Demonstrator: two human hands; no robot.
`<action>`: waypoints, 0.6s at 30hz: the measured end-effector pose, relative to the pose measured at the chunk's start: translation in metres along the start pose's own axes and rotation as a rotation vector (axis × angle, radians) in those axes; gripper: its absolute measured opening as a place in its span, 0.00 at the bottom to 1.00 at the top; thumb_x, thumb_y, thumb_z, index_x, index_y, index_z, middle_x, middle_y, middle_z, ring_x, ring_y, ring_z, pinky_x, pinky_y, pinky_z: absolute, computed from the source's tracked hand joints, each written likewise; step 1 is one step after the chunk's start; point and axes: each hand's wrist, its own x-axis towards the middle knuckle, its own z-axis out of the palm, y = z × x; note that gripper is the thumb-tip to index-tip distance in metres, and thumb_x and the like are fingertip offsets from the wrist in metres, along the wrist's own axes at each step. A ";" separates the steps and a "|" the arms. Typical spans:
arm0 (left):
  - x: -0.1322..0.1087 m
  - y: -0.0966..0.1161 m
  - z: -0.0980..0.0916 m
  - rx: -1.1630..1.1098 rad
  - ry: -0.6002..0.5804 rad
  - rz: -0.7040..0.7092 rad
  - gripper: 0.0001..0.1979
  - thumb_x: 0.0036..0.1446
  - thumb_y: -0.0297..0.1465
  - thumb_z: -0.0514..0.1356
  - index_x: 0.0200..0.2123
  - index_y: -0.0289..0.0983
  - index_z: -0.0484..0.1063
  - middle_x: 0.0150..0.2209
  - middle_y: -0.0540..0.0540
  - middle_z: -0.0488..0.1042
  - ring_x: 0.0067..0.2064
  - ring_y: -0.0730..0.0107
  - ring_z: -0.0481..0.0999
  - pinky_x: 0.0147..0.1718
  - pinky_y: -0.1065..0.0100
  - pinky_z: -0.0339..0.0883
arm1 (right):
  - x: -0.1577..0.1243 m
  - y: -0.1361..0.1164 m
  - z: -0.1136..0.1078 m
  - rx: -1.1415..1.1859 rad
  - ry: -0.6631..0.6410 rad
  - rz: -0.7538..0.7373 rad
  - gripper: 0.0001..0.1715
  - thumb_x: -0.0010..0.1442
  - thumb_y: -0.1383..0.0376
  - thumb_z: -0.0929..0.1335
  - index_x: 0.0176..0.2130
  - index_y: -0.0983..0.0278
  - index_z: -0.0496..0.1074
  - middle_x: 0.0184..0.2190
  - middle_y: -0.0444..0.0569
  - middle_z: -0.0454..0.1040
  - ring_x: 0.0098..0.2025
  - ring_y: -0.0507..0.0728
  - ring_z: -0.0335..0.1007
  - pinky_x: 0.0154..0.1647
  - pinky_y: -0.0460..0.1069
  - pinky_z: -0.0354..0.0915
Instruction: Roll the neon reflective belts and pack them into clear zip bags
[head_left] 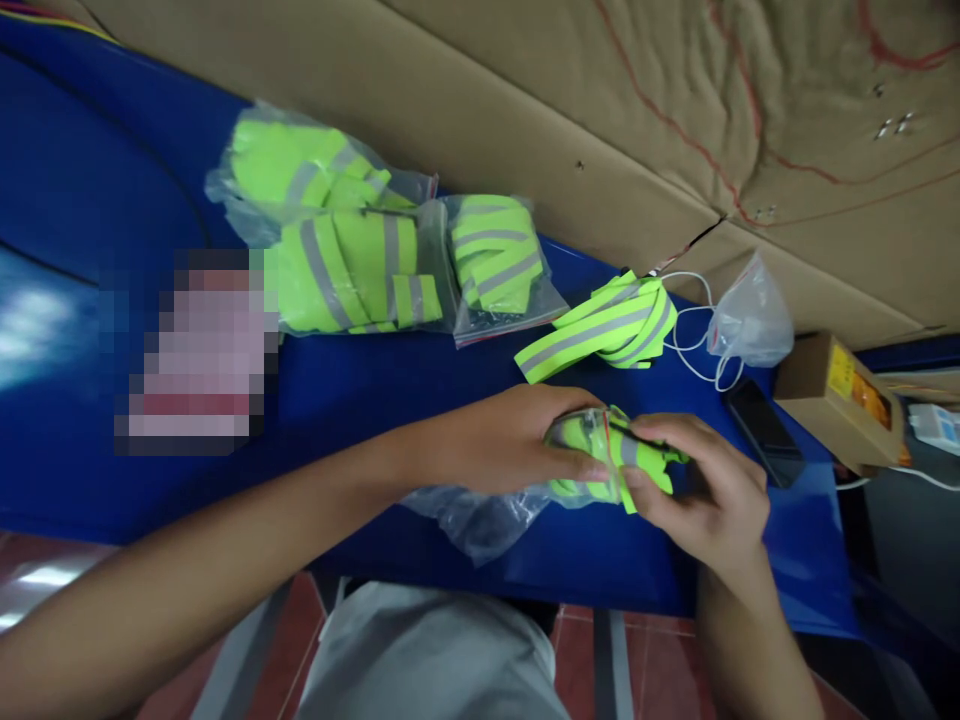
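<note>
My left hand (501, 440) grips the mouth of a clear plastic bag (480, 515) that hangs over the near edge of the blue table (97, 200). My right hand (705, 490) pinches a folded neon-green reflective band (609, 458) that sits partly inside the bag's opening. Both hands meet at the band, just above the table's front edge. A loose rolled band (607, 325) with grey stripes lies on the table just beyond my hands.
Three sealed bags of green bands (352, 270) lie at the back left by a cardboard wall (600, 110). An empty bag (750, 320), white cable (694, 345), black phone (765, 432) and small cardboard box (844, 400) sit to the right.
</note>
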 end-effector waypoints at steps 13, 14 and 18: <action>-0.003 -0.002 0.019 0.234 -0.021 0.165 0.16 0.62 0.34 0.66 0.50 0.33 0.72 0.46 0.43 0.79 0.47 0.60 0.80 0.44 0.66 0.67 | -0.009 -0.003 0.008 -0.039 0.092 -0.318 0.18 0.65 0.62 0.71 0.52 0.68 0.76 0.38 0.55 0.78 0.38 0.60 0.77 0.35 0.55 0.76; -0.003 -0.001 0.020 0.223 -0.005 0.158 0.16 0.62 0.33 0.66 0.50 0.33 0.72 0.47 0.43 0.79 0.48 0.60 0.80 0.45 0.66 0.67 | -0.010 -0.004 0.008 -0.053 0.103 -0.304 0.19 0.65 0.61 0.72 0.53 0.67 0.76 0.38 0.54 0.78 0.38 0.60 0.77 0.35 0.55 0.76; -0.004 -0.003 0.021 0.248 0.061 0.225 0.15 0.62 0.29 0.65 0.51 0.34 0.71 0.47 0.44 0.79 0.48 0.61 0.80 0.47 0.66 0.68 | -0.009 -0.009 0.011 -0.105 0.220 -0.040 0.35 0.67 0.41 0.64 0.55 0.65 0.76 0.42 0.58 0.77 0.42 0.64 0.76 0.40 0.58 0.75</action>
